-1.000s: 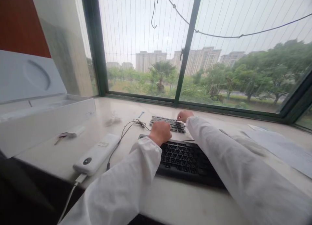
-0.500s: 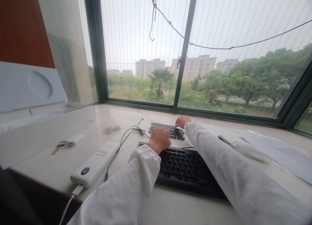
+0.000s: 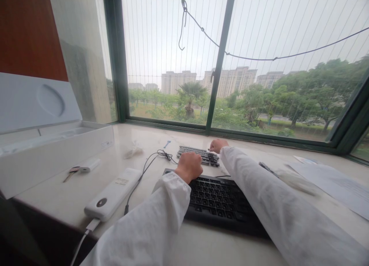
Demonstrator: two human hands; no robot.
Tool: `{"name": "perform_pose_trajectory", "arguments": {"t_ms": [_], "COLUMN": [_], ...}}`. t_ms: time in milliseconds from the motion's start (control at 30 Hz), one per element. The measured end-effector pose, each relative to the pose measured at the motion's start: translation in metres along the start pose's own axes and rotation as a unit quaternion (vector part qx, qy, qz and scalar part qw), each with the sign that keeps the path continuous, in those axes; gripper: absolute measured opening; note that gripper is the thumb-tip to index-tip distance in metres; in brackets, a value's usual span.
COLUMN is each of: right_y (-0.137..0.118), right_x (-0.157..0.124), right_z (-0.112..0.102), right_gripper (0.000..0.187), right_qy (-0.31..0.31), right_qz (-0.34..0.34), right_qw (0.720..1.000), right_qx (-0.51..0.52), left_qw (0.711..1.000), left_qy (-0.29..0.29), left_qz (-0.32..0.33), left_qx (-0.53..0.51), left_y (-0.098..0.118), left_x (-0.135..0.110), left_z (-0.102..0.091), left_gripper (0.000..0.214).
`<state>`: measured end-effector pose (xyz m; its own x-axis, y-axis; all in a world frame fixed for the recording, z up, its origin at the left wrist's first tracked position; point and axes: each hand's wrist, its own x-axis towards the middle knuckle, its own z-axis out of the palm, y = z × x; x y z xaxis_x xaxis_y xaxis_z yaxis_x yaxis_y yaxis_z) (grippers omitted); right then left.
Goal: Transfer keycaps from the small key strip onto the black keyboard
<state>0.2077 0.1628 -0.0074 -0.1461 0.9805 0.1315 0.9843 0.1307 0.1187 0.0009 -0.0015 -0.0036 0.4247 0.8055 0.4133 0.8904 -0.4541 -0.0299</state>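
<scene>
A black keyboard (image 3: 219, 198) lies on the pale window ledge in front of me. Beyond it sits a small block of loose grey keycaps (image 3: 196, 155) laid in rows. My left hand (image 3: 189, 167) is curled into a fist at the keyboard's far left edge, resting there; what its fingers hold, if anything, is hidden. My right hand (image 3: 217, 144) reaches over the keyboard to the right end of the keycap rows, fingers bent down onto them. Both arms wear white sleeves.
A white power bank (image 3: 113, 193) with its cables lies left of the keyboard. An open white box (image 3: 57, 147) stands at far left, with a key and white stick (image 3: 83, 167) before it. Papers (image 3: 334, 183) lie at right. The window frame (image 3: 219, 66) closes the far side.
The view has tilted down a little over the second, then held. Both hands stay at the same spots by the keyboard and keycap rows.
</scene>
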Motion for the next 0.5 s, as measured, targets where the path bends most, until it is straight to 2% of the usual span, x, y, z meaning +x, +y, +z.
{"name": "perform_pose_trajectory", "arguments": {"t_ms": [267, 400, 500], "right_y": [0.021, 0.025, 0.021], "right_x": [-0.027, -0.055, -0.085], "right_z": [-0.025, -0.04, -0.048], "right_gripper": [0.032, 0.034, 0.031], "right_qy": [0.021, 0.03, 0.054], "right_qz": [0.031, 0.021, -0.011], "right_qw": [0.999, 0.999, 0.998], "right_qx": [0.012, 0.013, 0.029], "left_qw": [1.0, 0.999, 1.0], "left_qy": [-0.017, -0.03, -0.025], "left_qz": [-0.004, -0.011, -0.009], "left_qx": [0.006, -0.006, -0.016], "left_y": [0.001, 0.001, 0.0], "left_x": [-0.001, -0.003, -0.003], "left_z": [-0.004, -0.008, -0.009], "left_gripper": [0.027, 0.027, 0.026]}}
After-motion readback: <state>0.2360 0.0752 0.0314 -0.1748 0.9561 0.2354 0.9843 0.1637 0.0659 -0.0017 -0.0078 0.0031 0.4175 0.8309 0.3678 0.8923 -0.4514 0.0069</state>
